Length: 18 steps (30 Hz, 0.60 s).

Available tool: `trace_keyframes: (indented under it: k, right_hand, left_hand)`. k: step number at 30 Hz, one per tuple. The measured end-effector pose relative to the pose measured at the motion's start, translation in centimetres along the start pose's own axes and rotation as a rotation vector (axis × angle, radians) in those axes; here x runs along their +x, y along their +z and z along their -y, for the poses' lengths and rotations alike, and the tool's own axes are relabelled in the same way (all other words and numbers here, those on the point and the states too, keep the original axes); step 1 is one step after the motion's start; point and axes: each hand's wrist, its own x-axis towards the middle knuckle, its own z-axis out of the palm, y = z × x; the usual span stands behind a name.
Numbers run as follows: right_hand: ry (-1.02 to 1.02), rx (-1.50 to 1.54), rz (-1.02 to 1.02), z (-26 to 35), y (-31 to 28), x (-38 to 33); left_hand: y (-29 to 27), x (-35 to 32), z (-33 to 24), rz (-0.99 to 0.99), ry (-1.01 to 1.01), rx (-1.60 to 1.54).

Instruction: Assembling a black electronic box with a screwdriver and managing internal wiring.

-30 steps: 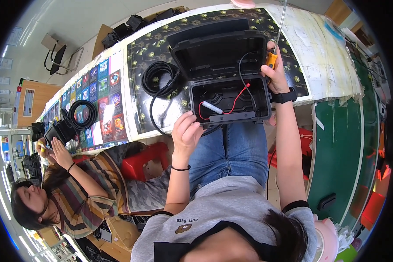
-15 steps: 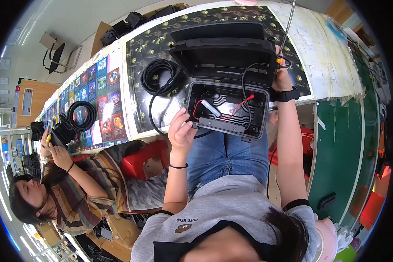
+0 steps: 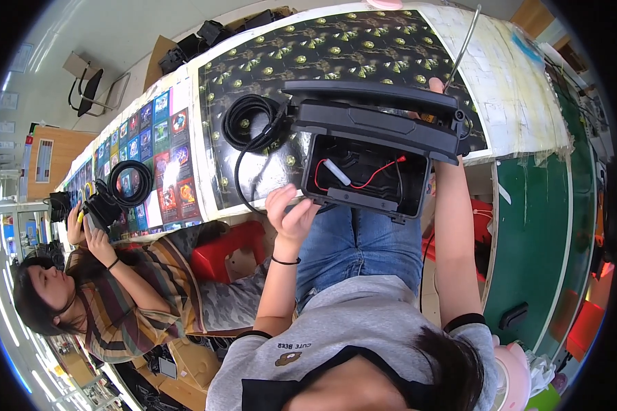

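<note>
A black plastic box (image 3: 363, 199) is held above my lap, its lid (image 3: 380, 123) swung partly over it. Inside lie a white tube-shaped piece (image 3: 336, 171) and a red wire (image 3: 371, 179) with a red connector. My left hand (image 3: 288, 212) grips the box's front left corner, thumb near the rim. Behind the right end of the lid is my right hand (image 3: 436, 85), mostly hidden, one fingertip showing. From it a long silver metal rod (image 3: 463, 51) sticks up; a small orange part shows near its lower end. A coiled black cable (image 3: 243, 123) lies left of the box.
A dark patterned mat (image 3: 308, 51) covers the table's middle. Farther left, a co-worker's hands (image 3: 92, 233) handle a black device beside another coiled cable (image 3: 130, 181) on a sheet of colourful cards (image 3: 168, 154). A green surface (image 3: 524, 240) lies right, a red stool (image 3: 230, 250) left.
The lid has come down and toward me, covering part of the box's inside and most of my right hand. The rod has shifted right, and the box has moved slightly right.
</note>
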Motion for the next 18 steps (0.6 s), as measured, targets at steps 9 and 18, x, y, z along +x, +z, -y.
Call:
trace_keyframes:
  k: [9, 18]
  right_hand:
    - [0.047, 0.307, 0.327, 1.6, 3.8, 0.3]
    - [0.076, 0.382, 0.294, 2.3, 8.5, -0.5]
  left_hand:
    - [-0.6, 0.7, 0.9, -0.013, 0.135, 0.188]
    - [-0.9, 0.9, 1.6, -0.088, 0.140, 0.217]
